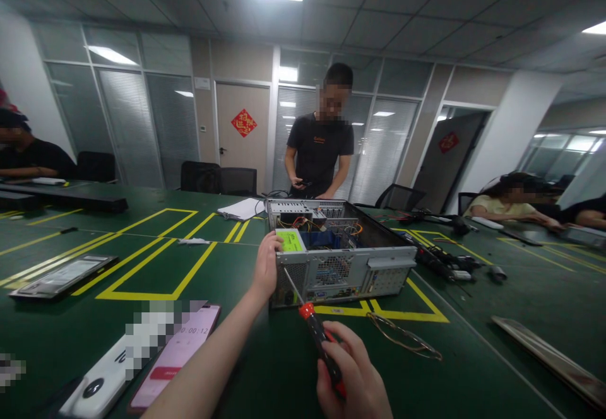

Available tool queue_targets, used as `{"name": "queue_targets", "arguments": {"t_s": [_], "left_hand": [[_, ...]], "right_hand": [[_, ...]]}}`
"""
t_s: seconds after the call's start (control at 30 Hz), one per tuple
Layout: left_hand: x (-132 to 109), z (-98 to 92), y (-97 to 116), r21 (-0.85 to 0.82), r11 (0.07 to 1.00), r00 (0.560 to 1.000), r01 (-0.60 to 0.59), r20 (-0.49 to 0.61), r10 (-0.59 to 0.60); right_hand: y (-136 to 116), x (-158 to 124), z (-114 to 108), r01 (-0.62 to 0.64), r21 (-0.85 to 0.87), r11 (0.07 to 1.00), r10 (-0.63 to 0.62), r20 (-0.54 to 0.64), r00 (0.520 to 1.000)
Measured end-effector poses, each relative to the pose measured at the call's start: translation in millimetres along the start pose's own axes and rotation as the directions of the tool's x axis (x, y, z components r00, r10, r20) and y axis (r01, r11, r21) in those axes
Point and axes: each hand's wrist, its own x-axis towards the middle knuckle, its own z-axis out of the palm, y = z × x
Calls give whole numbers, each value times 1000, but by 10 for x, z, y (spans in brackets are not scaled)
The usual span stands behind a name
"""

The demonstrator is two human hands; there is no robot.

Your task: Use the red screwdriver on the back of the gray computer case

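A desktop computer case (388, 267) lies on its side with its top off, its rear panel facing me. Inside it, at the near left corner, sits a power supply with a bright green label (290, 240). My left hand (266, 264) grips that corner of the case, fingers curled over the edge. In my right hand (353, 368) is a screwdriver (316, 327) with a black and red handle. Its shaft slants up and left, the tip at or just in front of the rear panel near the power supply; whether it touches a screw is too small to tell.
A phone (182, 349) showing a timer and a white device (111, 368) lie front left. A metal drive-like part (61, 277) rests farther left. Glasses (407, 337) lie right of the screwdriver, cables and tools (445, 261) beyond. A person (319, 154) stands behind the case.
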Motion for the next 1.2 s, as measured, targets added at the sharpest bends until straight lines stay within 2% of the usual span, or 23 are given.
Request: {"name": "queue_targets", "arguments": {"t_s": [0.07,0.2,0.4,0.47,0.6,0.77,0.83,0.93,1.0,1.1,1.2], "left_hand": [[1,4,2,0,1000,1000,3,-3,-3],[4,6,12,-2,1000,1000,-4,-12,4],[5,8,4,8,1000,1000,-7,-9,7],[7,11,0,2,1000,1000,-12,-16,12],[10,13,3,-12,1000,1000,-12,-17,12],[8,7,4,-6,1000,1000,-14,-10,14],[5,6,3,-2,1000,1000,-13,-9,13],[3,5,1,-1,1000,1000,-9,-12,9],[4,4,-2,0,1000,1000,-7,-13,7],[7,2,-5,0,1000,1000,-12,-10,12],[8,1,-6,-4,1000,1000,-18,-6,18]], "right_hand": [[-16,23,-27,-43,-21,999,42,-19,999],[-39,76,-78,-76,-67,995,81,62,995],[-28,90,-47,81,-156,984,-89,-44,995],[-28,71,-33,83,-150,985,-89,-30,996],[-41,42,-11,-7,-134,991,10,26,1000],[-51,38,28,70,-155,985,-83,-75,994],[-55,39,17,55,-167,984,-61,-32,998],[-66,44,-24,-40,-148,988,50,63,997],[-77,56,-48,-60,-126,990,69,73,995],[-93,92,-67,14,-139,990,-9,40,999],[-105,136,-80,108,-160,981,-97,76,992]]}}
